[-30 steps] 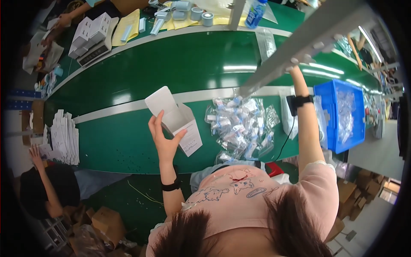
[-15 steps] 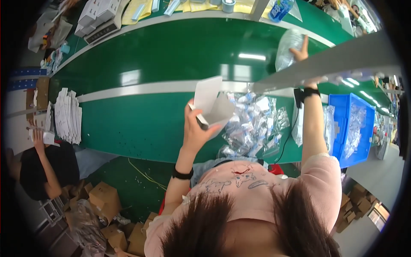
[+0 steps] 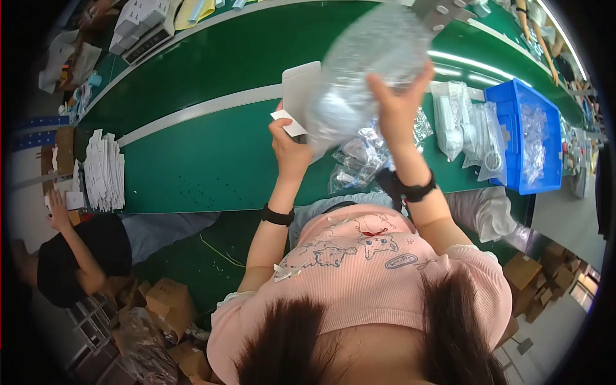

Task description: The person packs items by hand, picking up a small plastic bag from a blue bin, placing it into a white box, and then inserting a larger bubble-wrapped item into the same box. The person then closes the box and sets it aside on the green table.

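Note:
My left hand (image 3: 290,149) grips an open white carton (image 3: 300,86), its flaps standing up. A clear plastic bag (image 3: 369,54) with something pale inside is in my right hand (image 3: 399,106), thumb and fingers apart around its side. The bag is smeared by motion, overlaps the carton's mouth and hides part of it. Whether its lower end is inside the carton, I cannot tell. Below the bag, near the table's front edge, lies a pile of small clear packets (image 3: 362,157), partly covered by my right hand and the bag.
Flat white cartons (image 3: 104,172) are stacked at the left of the green table (image 3: 205,147). Bagged pale items (image 3: 449,122) lie to the right, beside a blue bin (image 3: 507,138) with clear packets. Another person's hand (image 3: 58,210) is at far left. Cardboard boxes (image 3: 169,307) stand on the floor.
My right hand has brought the clear bag from the far right back to the carton. The carton stays in my left hand. The view has shifted slightly.

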### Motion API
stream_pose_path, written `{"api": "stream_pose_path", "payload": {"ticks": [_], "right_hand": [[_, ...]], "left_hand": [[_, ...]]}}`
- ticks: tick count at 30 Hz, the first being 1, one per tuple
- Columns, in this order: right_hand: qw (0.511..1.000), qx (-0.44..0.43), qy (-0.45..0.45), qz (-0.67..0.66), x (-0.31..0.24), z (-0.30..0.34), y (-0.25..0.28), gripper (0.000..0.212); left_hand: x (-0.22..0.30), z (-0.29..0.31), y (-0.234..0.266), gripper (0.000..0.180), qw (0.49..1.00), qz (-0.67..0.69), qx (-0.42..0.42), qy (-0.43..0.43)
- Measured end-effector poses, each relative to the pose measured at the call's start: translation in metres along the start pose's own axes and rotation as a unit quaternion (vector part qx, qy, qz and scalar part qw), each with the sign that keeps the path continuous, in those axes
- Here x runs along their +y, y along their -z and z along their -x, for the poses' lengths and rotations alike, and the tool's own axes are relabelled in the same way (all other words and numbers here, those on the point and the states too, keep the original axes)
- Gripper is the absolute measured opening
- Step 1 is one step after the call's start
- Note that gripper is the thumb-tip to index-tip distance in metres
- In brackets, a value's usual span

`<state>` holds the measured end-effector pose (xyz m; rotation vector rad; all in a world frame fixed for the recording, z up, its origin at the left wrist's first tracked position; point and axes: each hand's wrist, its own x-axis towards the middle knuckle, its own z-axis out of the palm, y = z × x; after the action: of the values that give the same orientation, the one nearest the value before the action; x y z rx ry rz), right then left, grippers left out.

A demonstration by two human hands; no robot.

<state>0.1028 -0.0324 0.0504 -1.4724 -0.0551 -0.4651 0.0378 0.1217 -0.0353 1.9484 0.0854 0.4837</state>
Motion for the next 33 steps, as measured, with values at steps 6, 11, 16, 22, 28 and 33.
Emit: {"api": "stream_pose_path", "payload": {"ticks": [6, 11, 16, 22, 28, 33], "right_hand": [[0.927, -0.161, 0.234, 0.243, 0.021, 0.032, -0.033, 0.067], [0.843, -0.376, 0.269, 0.275, 0.019, 0.053, -0.017, 0.051], [0.951, -0.295, 0.015, 0.091, 0.068, 0.030, 0.021, 0.046], [0.710, -0.370, 0.219, 0.557, 0.157, -0.014, 0.047, 0.045], [0.655, -0.451, 0.124, 0.594, 0.180, -0.025, 0.062, 0.043], [0.791, -0.339, 0.192, 0.472, 0.138, -0.019, 0.053, 0.046]], "left_hand": [[0.003, 0.026, 0.004, 0.066, 0.996, -0.062, 0.056, -0.025], [-0.012, 0.054, 0.014, 0.066, 0.987, -0.077, 0.088, 0.112], [-0.014, 0.040, 0.035, 0.066, 0.978, 0.055, 0.139, 0.143], [-0.027, 0.034, 0.039, 0.066, 0.993, 0.033, 0.112, 0.008], [-0.026, 0.039, 0.052, 0.069, 0.997, -0.040, 0.058, -0.012], [-0.003, 0.025, 0.061, 0.054, 0.995, 0.005, 0.076, -0.064]]}}
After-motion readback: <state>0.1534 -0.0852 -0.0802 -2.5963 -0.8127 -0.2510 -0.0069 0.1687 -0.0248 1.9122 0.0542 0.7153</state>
